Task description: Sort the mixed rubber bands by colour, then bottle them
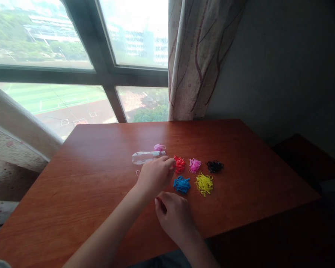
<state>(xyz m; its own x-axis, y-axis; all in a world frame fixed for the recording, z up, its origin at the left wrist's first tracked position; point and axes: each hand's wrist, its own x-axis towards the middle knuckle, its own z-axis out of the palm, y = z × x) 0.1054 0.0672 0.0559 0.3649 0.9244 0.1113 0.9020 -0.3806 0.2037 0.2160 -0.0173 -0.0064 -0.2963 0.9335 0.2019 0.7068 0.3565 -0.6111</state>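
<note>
Mid-frame, the curled left hand [156, 172] apparently picks at red bands [180, 165], wanting delicacy; right hand [175, 215] curls below; I can't tell either's hold.

We saw red bands [179, 164], blue bands [181, 184], pink bands [194, 165], yellow bands [204, 184] and, nearest the reddish-brown table's [257, 186] right edge, black bands [214, 166].

Past far edge of desk [86, 186]: window [106, 76] w/ sports field [72, 93] & bldgs [135, 44] outside, patterned curtain [195, 56]. 2nd curtain [8, 160] by L edge. Dim wall [281, 74] beyond far R corner; dark brown surface [304, 156] off R edge.
</note>
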